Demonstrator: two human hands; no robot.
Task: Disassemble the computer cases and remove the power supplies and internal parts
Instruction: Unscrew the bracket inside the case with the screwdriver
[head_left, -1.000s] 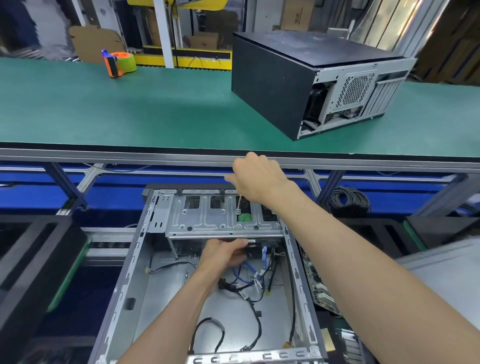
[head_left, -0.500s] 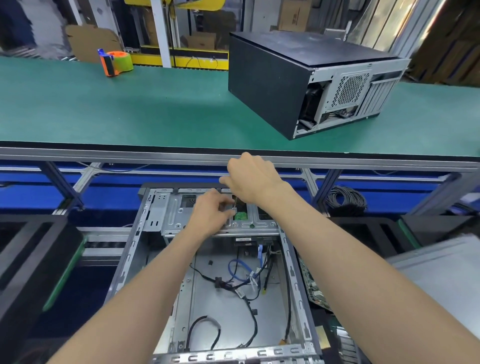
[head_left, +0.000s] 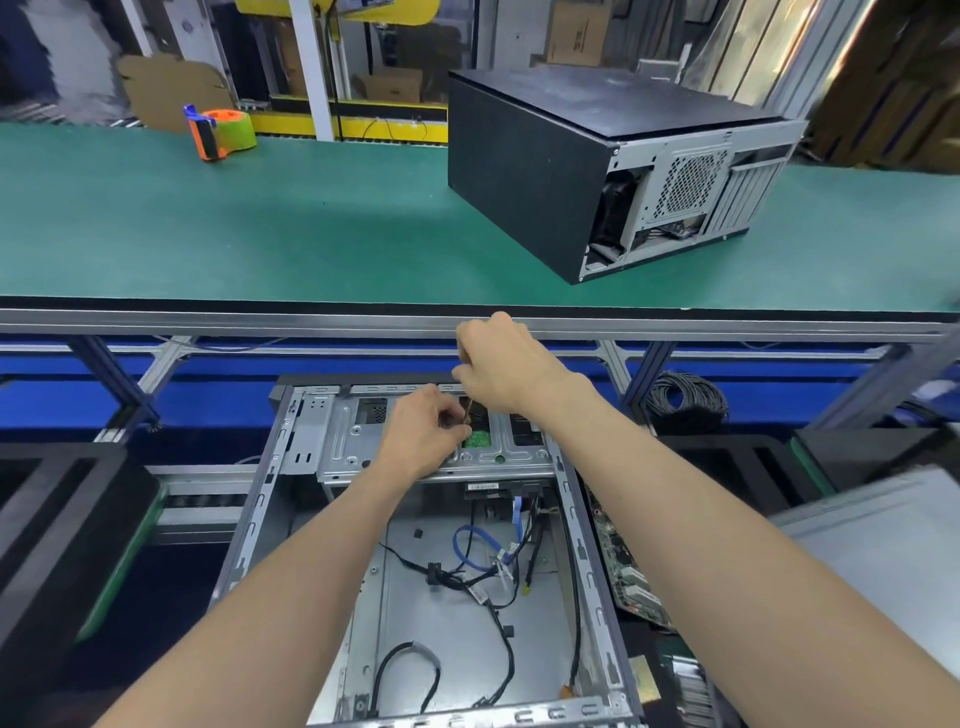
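Head view: two computer cases (head_left: 597, 171), both hands' fingers (head_left: 457, 415) pinching a screwdriver (head_left: 468, 410) over the open one (head_left: 332, 447).

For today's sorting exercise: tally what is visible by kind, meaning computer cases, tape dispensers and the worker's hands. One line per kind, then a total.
Computer cases: 2, the open case and the black case
Tape dispensers: 1, tape dispenser
Hands: 2, left hand, right hand
Total: 5

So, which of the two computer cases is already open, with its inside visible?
The grey case in front of the person, under both hands: its side panel is off, showing loose cables. The black case on the green bench is closed on top.
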